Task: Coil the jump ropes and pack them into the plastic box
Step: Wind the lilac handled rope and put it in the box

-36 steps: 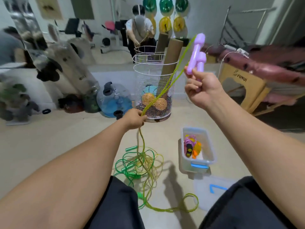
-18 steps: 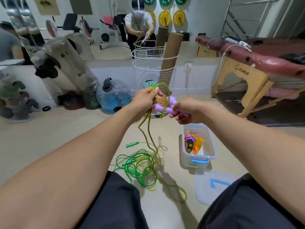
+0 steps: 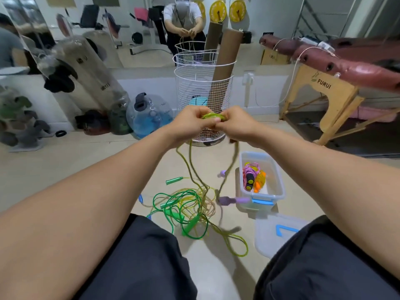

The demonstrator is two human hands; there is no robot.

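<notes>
While both hands meet at chest height, the left hand point(image 3: 190, 122) and right hand point(image 3: 234, 124) pinch a small loop of the yellow-green rope point(image 3: 211, 116) between curled fingers. Its tail and purple handles point(image 3: 232, 200) hang below them. Coiling is under way; next, another loop must be gathered. Below the right hand stands the box point(image 3: 279, 182).

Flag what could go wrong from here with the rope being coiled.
1. The yellow-green rope pinched between the left hand and the right hand trails down into the tangled pile on the floor; pulling more in could drag the green rope up or knot.
2. The purple handles dangle loose beside the plastic box; they may swing and snag its rim.
3. Only a small coil is gripped, so it could slip and unwind.
</notes>
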